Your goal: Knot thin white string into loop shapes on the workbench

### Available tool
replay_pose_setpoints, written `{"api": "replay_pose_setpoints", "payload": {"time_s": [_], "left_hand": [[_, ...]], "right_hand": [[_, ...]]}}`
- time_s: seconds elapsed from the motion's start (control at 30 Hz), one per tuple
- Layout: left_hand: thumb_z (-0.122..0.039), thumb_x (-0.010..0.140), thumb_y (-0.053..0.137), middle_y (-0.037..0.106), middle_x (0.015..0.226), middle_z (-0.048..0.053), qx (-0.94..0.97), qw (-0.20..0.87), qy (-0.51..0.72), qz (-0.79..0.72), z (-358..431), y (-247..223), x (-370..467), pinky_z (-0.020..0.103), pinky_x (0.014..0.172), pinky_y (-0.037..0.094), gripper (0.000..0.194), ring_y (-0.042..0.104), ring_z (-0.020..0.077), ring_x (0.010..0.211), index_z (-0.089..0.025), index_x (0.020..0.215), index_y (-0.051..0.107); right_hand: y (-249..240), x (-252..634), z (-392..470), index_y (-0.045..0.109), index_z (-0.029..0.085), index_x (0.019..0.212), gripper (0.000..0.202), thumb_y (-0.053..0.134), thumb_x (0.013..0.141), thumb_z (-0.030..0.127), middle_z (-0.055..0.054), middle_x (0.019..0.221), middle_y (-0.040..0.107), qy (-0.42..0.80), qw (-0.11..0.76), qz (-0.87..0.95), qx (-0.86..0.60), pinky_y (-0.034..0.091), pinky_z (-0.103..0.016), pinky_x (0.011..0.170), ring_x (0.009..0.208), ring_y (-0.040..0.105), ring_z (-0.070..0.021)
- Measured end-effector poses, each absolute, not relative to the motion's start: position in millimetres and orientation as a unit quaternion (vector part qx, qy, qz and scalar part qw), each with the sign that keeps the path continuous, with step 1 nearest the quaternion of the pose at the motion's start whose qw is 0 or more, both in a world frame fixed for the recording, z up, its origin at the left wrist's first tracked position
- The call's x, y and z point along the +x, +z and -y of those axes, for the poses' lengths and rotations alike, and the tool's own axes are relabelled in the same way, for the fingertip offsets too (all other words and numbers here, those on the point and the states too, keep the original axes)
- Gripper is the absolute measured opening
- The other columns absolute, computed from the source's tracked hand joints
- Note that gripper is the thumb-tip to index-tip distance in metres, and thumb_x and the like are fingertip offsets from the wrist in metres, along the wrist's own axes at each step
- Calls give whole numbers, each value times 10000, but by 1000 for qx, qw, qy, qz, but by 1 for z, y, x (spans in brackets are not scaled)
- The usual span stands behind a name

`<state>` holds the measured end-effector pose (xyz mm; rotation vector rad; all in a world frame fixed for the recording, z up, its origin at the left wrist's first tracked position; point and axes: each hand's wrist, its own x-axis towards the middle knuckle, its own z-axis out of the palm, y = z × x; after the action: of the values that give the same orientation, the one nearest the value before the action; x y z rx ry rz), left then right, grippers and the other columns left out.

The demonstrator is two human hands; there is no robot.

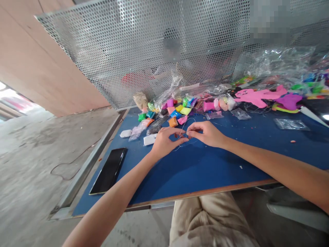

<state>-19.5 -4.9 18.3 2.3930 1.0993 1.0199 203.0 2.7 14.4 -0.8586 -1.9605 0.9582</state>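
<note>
Over the blue table my left hand (168, 140) and my right hand (205, 133) meet, fingertips almost touching. Between them runs a thin, pale thread (183, 126), looped above and below the fingers. Thumb and forefinger of my left hand pinch it. My right hand's fingers are bent together on the same strand; their tips partly hide it. Just beyond my hands lie a wrapped orange block (173, 122) and a pink piece (182, 119). A white packet (150, 139) sits beside my left hand.
A dark phone (109, 171) and a white rounded case (125, 133) lie at left. Several colourful packets (175, 114), a pink figure (257, 97) and clear plastic bags (280, 61) line the back, before a perforated metal screen (133, 44). The table's front edge (205, 190) is above my lap.
</note>
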Motion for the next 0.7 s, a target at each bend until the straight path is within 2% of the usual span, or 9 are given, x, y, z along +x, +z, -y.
{"api": "replay_pose_setpoints", "payload": {"time_s": [0.1, 0.23, 0.37, 0.5, 0.7], "left_hand": [[-455, 790, 766, 733, 885, 39, 795, 278, 379, -385, 4, 15, -18, 291, 742, 513, 365, 654, 166, 790, -193, 1037, 706], [-420, 739, 817, 727, 904, 51, 761, 364, 388, -372, 2, 12, -17, 297, 770, 520, 339, 648, 161, 806, -168, 942, 714], [-411, 707, 840, 743, 916, 55, 746, 385, 378, -390, 2, 14, -18, 301, 757, 522, 317, 652, 163, 799, -178, 900, 745], [-431, 737, 810, 750, 828, 45, 727, 394, 378, -415, 4, 19, -18, 285, 696, 522, 274, 661, 160, 748, -182, 842, 766], [-442, 795, 753, 752, 757, 56, 700, 424, 387, -424, 11, 27, -14, 286, 668, 543, 281, 692, 169, 710, -161, 813, 750]], "right_hand": [[14, 202, -3, 731, 172, 925, 154, 637, 894, 290, -40, 847, 755, 371, 392, 766, -348, 536, -283, 705, 763, 707, -183], [15, 203, -2, 738, 167, 913, 146, 643, 893, 276, -41, 841, 759, 360, 385, 779, -339, 525, -271, 692, 762, 710, -182], [15, 205, 0, 748, 186, 913, 129, 648, 909, 268, -34, 841, 753, 257, 394, 818, -330, 491, -269, 661, 722, 681, -166], [11, 206, 0, 737, 197, 941, 120, 633, 940, 257, -53, 851, 720, 134, 410, 858, -280, 494, -300, 720, 772, 657, -182], [3, 207, -1, 712, 202, 1014, 188, 539, 996, 272, -77, 872, 684, 49, 415, 878, -232, 512, -330, 746, 813, 634, -198]]}}
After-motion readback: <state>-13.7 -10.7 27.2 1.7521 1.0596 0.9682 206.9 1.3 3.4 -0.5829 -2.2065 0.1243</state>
